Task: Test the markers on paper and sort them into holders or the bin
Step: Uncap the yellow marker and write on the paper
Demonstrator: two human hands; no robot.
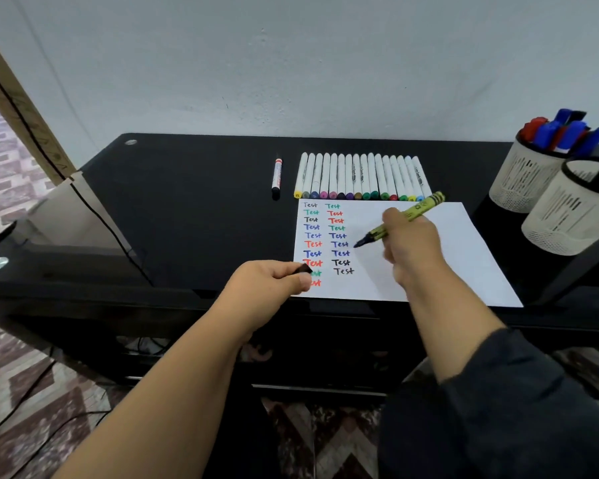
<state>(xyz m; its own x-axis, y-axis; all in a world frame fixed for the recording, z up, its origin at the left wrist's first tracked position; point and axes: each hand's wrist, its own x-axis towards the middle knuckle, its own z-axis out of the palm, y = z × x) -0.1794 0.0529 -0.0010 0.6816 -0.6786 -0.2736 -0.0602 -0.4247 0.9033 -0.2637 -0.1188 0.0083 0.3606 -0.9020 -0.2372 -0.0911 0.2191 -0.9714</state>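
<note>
My right hand (pixel 408 242) grips an uncapped yellow-green marker (pixel 419 209) with a black tip, held tilted just above the white paper (pixel 440 264). The paper carries two columns of the word "Test" in several colours. My left hand (pixel 274 278) pinches a small black cap (pixel 304 269) at the paper's left edge and covers part of the lowest words. Behind the paper lies a row of several white markers (pixel 360 176) with coloured ends. A single red-and-white marker (pixel 276 178) lies to the left of the row. Two white mesh holders (pixel 526 174) (pixel 567 216) stand at the right.
The far holder is filled with several blue and red markers (pixel 564 133); the near one shows a blue marker inside. The black desk (pixel 187 209) runs to a grey wall behind. A cardboard box (pixel 66 216) and a black cable sit at the left edge.
</note>
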